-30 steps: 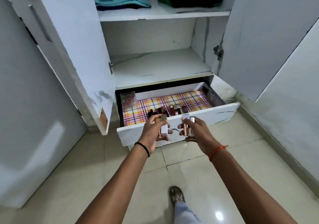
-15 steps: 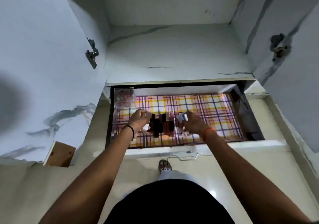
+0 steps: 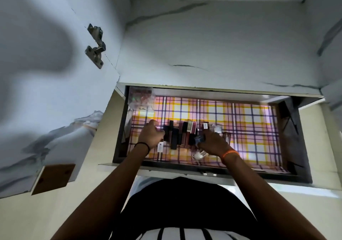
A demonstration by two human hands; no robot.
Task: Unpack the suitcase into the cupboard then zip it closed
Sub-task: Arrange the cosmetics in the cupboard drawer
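Cupboard drawer (image 3: 259, 128), centre frame, holds the cosmetics row (image 3: 180, 134); I see left hand (image 3: 150, 136) curled beside it, grasp unclear, right hand (image 3: 212, 143) gripping a small bottle (image 3: 199, 139)—a careless set-down could topple the row.

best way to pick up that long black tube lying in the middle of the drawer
Take the black tube across its middle, pinching its two long sides from above. It lies flat on the plaid drawer liner, long axis running front to back, with other cosmetic tubes packed close on its right, so a side approach looks blocked. Its near end sticks out past its neighbours, giving an easier grip there.
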